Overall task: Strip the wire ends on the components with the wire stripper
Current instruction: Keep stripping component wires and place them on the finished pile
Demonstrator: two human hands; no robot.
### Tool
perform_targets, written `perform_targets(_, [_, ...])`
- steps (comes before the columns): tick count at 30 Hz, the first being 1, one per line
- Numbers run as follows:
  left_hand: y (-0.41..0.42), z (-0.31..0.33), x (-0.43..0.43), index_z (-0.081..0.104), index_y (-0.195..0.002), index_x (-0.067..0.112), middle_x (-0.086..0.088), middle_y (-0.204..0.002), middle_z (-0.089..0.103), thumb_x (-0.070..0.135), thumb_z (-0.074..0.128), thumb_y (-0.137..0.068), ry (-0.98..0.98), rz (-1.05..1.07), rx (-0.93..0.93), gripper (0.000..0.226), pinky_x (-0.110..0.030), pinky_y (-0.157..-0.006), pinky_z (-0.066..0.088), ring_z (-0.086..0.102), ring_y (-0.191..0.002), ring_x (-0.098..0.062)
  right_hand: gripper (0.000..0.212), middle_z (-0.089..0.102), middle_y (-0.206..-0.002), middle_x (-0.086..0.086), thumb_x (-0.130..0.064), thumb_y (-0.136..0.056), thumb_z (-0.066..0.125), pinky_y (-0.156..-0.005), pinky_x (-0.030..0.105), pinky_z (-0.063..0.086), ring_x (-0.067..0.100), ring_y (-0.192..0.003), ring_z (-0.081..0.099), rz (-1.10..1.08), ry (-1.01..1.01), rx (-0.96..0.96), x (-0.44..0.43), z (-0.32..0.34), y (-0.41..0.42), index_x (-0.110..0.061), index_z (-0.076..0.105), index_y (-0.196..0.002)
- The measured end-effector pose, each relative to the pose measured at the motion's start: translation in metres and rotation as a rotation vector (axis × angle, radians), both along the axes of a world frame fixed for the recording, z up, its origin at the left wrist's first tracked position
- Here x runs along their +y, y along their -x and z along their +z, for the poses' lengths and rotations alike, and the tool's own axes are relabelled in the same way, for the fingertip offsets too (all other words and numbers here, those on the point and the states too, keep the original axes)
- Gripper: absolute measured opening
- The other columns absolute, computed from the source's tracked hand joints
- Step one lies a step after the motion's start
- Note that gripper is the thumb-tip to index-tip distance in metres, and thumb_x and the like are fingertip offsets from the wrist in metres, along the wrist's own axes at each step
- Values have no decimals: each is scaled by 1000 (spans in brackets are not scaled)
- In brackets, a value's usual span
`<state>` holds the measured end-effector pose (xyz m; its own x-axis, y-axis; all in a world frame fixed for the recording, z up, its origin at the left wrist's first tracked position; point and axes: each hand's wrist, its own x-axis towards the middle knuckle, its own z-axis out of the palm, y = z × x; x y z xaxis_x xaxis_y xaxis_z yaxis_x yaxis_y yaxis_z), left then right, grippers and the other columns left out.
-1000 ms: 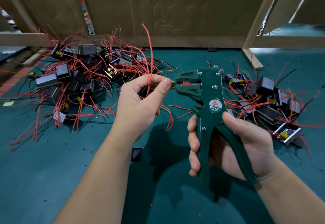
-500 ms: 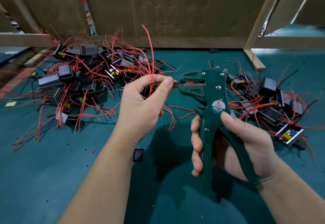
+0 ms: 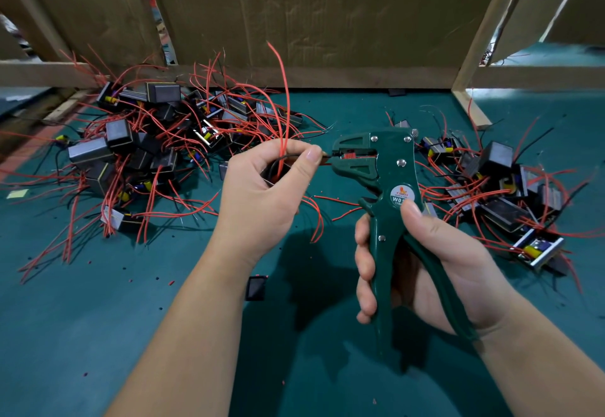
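My right hand grips the handles of a dark green wire stripper, held upright with its jaws pointing left. My left hand holds a small component, mostly hidden in the palm, and pinches its black wire between thumb and forefinger. The wire end sits in the stripper's jaws. Long red wires from the held component stick up above my left hand.
A heap of black components with red wires lies on the green table at the left. A second, smaller pile lies at the right. A loose small black part sits between my forearms. Wooden rails and cardboard close the back.
The view has shifted slightly. Both hands hold the same pose, with the wire still at the stripper's jaws.
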<state>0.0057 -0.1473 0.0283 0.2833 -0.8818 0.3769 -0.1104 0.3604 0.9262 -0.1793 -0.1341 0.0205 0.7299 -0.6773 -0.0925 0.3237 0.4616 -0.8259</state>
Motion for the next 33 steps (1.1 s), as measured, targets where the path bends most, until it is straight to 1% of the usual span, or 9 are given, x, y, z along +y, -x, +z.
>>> perform_targets(4, [0, -1, 0, 67, -67, 28, 12, -47, 46, 28, 65, -82, -3, 5, -13, 15, -29, -51, 32, 37, -47, -12, 53, 60, -74, 17, -52, -67, 78, -59, 46, 54, 33, -57, 61, -9, -2, 13, 0, 0, 0, -7, 66, -92])
perform_targets(11, [-1, -1, 0, 67, -69, 26, 12, -48, 44, 28, 64, -83, -1, 10, -13, 14, -37, -50, 30, 35, -49, -16, 51, 60, -77, 16, -50, -71, 75, -62, 47, 54, 34, -60, 62, 33, -2, -8, -1, -1, 2, -6, 65, -95])
perform_targets(16, [0, 0, 0, 69, -69, 31, 11, -47, 43, 30, 63, -82, -13, 3, 0, 14, -45, -45, 29, 32, -49, -17, 46, 61, -80, 13, -48, -72, 72, -68, 47, 45, 33, -64, 63, 89, 8, -6, -2, -3, 6, -10, 65, -97])
perform_targets(20, [1, 0, 0, 67, -68, 27, 10, -46, 43, 29, 63, -83, -17, -5, 17, 15, -39, -44, 28, 33, -45, -16, 44, 61, -80, 14, -46, -75, 71, -65, 46, 53, 33, -64, 63, 116, -29, -45, -2, -2, 6, -8, 65, -98])
perform_targets(24, [0, 0, 1, 66, -70, 24, 10, -46, 42, 28, 63, -83, -18, -13, 9, 14, -33, -46, 32, 34, -44, -16, 45, 61, -80, 15, -45, -77, 71, -65, 46, 55, 34, -64, 63, 126, -54, -61, -3, -1, 6, -6, 64, -98])
perform_targets(28, [-3, -1, -1, 68, -68, 28, 10, -45, 43, 29, 63, -83, -17, -31, -8, 15, -30, -46, 33, 35, -45, -16, 46, 61, -77, 14, -49, -74, 72, -62, 45, 55, 33, -61, 63, 107, -54, -41, -3, 1, 6, -8, 66, -95])
perform_targets(30, [-3, -3, -2, 68, -68, 29, 12, -45, 46, 28, 64, -84, -13, -22, -47, 16, -26, -47, 33, 37, -44, -11, 47, 60, -74, 13, -53, -74, 71, -58, 43, 54, 32, -57, 61, 49, -56, 1, -1, 1, 2, -9, 66, -90])
perform_targets(32, [-3, -6, -4, 67, -70, 27, 15, -46, 49, 27, 65, -85, -20, 2, -104, 15, -19, -46, 35, 39, -44, -4, 44, 58, -68, 13, -54, -74, 65, -52, 41, 52, 30, -49, 58, -57, -68, 68, 2, 0, -5, -10, 65, -82])
perform_targets(33, [-3, -8, -6, 67, -71, 27, 15, -47, 49, 30, 66, -84, -36, 11, -120, 13, -18, -46, 35, 39, -44, -4, 42, 56, -64, 13, -52, -73, 62, -49, 40, 51, 29, -45, 55, -119, -68, 97, 3, -1, -9, -10, 64, -78])
